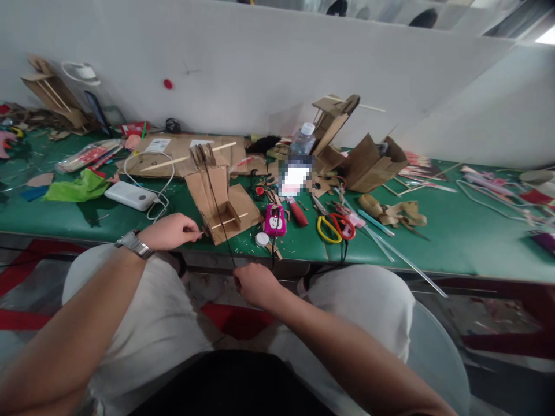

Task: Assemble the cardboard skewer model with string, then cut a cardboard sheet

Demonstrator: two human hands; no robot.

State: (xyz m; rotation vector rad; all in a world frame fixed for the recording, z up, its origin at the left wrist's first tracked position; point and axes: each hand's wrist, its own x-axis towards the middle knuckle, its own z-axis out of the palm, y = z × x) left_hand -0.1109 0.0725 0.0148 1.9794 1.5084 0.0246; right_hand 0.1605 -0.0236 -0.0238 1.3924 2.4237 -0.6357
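A cardboard model (212, 193) with a tall back panel and a small box at its base stands near the table's front edge. A dark string (219, 211) runs from the model's top down its front. My right hand (256, 286), below the table edge, is closed on the string's lower end and pulls it nearly straight. My left hand (171, 231) is closed beside the model's lower left edge; what its fingertips pinch, if anything, is hidden. A wooden stick (229, 221) crosses the box, and another longer stick (173, 160) lies behind the model's top.
Right of the model are a magenta gadget (274, 221), a white cap (262, 239), a red-handled tool (298, 212) and scissors (329, 229). A white power bank (130, 196) with a cable lies left. Behind stand a bottle (303, 140) and another cardboard model (336, 124).
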